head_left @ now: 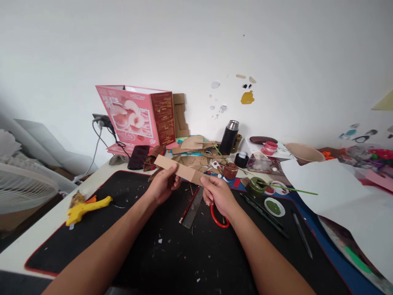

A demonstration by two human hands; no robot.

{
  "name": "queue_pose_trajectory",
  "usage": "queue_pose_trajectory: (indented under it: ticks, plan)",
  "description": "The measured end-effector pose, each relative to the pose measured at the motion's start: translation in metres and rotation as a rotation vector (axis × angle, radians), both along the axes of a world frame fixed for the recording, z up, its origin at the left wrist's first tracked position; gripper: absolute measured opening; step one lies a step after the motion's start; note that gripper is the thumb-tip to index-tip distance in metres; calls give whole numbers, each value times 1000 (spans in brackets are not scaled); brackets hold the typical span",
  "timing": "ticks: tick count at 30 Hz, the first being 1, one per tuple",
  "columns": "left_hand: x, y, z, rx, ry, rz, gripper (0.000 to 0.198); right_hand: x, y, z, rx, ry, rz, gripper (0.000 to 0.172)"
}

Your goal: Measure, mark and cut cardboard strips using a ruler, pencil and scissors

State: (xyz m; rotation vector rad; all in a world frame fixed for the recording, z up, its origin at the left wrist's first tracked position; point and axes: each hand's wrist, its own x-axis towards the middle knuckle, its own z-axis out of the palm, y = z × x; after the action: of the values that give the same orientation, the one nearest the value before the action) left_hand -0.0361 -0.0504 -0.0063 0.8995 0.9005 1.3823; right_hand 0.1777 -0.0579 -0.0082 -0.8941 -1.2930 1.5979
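A narrow strip of brown cardboard (183, 171) is held up over the black mat, with a crease across it toward its right end. My left hand (164, 184) pinches its lower edge left of the middle, thumb on the near face. At the right end, my right hand (217, 192) grips it between thumb and fingers. Below the strip lie a pencil (188, 205) and a clear ruler (193, 211), their upper ends hidden. Red-handled scissors (219, 221) lie beneath my right hand, mostly covered by it.
A yellow glue gun (86, 209) lies at the mat's left. Behind are a phone (138, 157), a pink box (135, 116), cardboard scraps (192, 143) and a black thermos (229, 137). Green paint (274, 207), an open jar (257, 186) and pens are at right. A fan (24, 184) stands left.
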Motion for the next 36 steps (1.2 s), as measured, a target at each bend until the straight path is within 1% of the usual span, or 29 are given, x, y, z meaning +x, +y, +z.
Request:
queue_pose_trajectory:
  ticks: [2, 5, 8, 11, 14, 17, 19, 23, 25, 27, 31, 34, 36]
  plan:
    - [-2, 2, -2, 10, 27, 64, 57, -1, 0, 0, 1, -38, 0, 56]
    - [-6, 3, -3, 43, 77, 162, 54, 0, 0, 0, 69, -122, -11, 59]
    - [-8, 1, -1, 71, 126, 190, 52, 2, 2, 1, 138, -184, -45, 55]
    - [-6, -3, 3, 81, 170, 142, 51, 3, 2, 0, 150, -216, -64, 53]
    - [-2, -5, 4, 99, 232, 74, 50, 0, 0, -3, 123, -257, -27, 51]
    - [3, -5, 2, 66, 181, 28, 56, -4, -4, -5, 85, -279, 25, 47]
    - [5, -5, 1, 28, 121, 3, 61, -5, -6, -4, 90, -275, 19, 45]
    - [10, -8, 1, 5, 105, -75, 55, -4, -6, -2, 118, -258, -31, 44]
    - [11, -9, 1, 25, 160, -128, 51, -4, -6, -3, 134, -278, -38, 44]
    - [10, -11, 0, 63, 251, -157, 50, -5, -7, -6, 155, -321, -11, 43]
    - [8, -13, 0, 102, 394, -152, 53, -8, -10, -11, 182, -367, 44, 43]
    - [8, -14, 1, 99, 433, -187, 57, -9, -10, -10, 165, -351, 28, 49]
    - [9, -13, 1, 89, 416, -224, 60, -9, -9, -7, 143, -336, 19, 53]
